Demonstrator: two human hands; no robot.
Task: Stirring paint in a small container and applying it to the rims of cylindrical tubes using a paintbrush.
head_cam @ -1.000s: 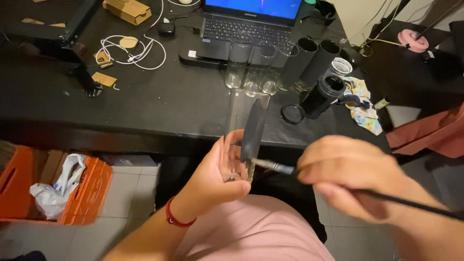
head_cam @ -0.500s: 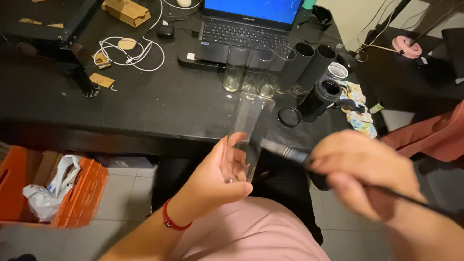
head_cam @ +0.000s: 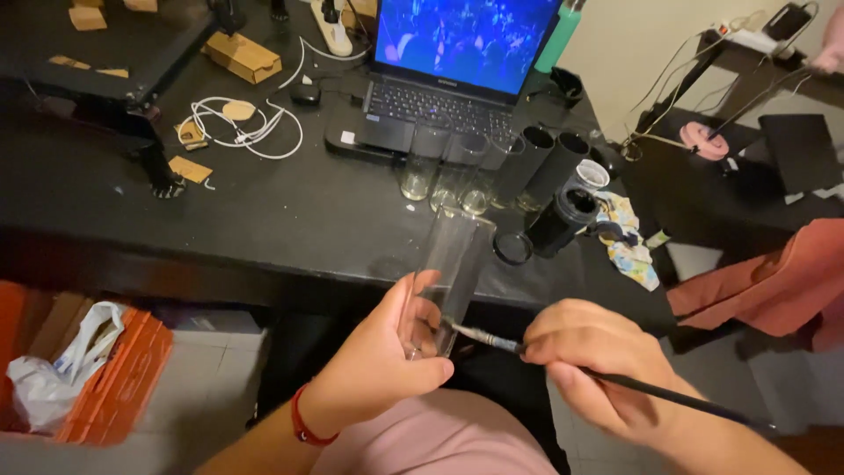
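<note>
At lower centre my left hand grips the clear glass. My right hand pinches the paintbrush; its tip has now reached the glass's side, so painting starts.

The left hand holds a drinking glass, and right of it the right hand holds a paintbrush whose tip touches the glass. Beyond both hands, a row of glasses stands on the table before a laptop. A crate sits on the floor left of the left hand.
</note>
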